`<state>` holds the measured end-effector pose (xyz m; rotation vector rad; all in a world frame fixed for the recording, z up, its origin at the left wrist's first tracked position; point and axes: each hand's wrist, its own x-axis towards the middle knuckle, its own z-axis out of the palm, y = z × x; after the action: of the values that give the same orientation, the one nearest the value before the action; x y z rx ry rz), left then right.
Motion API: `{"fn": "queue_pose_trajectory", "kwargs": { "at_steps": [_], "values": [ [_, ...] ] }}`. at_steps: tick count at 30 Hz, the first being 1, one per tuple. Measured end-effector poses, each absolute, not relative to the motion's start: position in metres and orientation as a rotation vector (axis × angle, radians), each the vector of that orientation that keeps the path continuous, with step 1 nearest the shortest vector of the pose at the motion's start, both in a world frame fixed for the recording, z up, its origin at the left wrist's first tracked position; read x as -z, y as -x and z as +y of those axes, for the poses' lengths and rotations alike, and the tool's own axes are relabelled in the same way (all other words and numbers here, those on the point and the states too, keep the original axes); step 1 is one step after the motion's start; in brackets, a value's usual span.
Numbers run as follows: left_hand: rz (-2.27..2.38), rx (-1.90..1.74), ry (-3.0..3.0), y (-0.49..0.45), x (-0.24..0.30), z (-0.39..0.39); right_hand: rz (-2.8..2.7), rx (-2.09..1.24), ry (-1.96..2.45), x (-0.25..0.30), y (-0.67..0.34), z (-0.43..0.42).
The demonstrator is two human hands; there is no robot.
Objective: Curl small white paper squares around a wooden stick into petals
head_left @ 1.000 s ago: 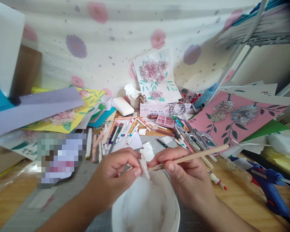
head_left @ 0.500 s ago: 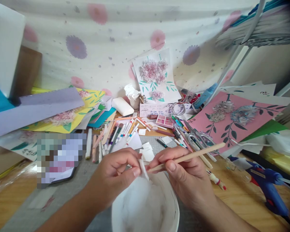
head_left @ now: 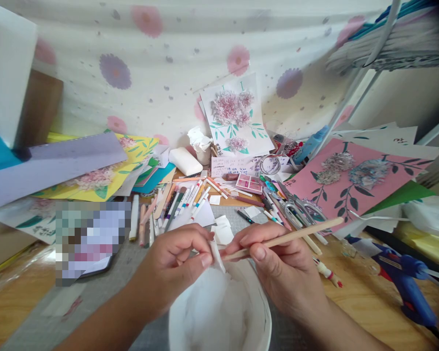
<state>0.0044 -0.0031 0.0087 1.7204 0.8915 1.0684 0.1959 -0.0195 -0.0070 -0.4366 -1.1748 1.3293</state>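
Toward the table's near edge, the left hand pinches paper, the right hand a stick. Light pressure seems best.

From here I read the stick as pale bare wood, smooth and matt. The strip looks like thin, creased white paper. The bowl is white and smooth; I can't tell its material. On the right I see the glue gun's blue plastic and the table's grained wood. Far off, the curtain has a smooth, soft sheen.
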Motion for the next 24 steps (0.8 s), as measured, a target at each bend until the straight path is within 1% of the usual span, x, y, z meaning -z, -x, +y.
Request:
{"fn": "queue_pose_trajectory", "kwargs": {
  "at_steps": [12, 24],
  "values": [
    [0.862, -1.076, -1.728, -0.0022, -0.0051, -0.0033, -1.207, -1.308, 0.445, 0.007, -0.197, -0.0198],
    [0.789, -1.087, -1.757, -0.0027, -0.0061, -0.0038, -1.38, -1.076, 0.52, 0.0022, -0.1979, -0.0217]
  ]
}}
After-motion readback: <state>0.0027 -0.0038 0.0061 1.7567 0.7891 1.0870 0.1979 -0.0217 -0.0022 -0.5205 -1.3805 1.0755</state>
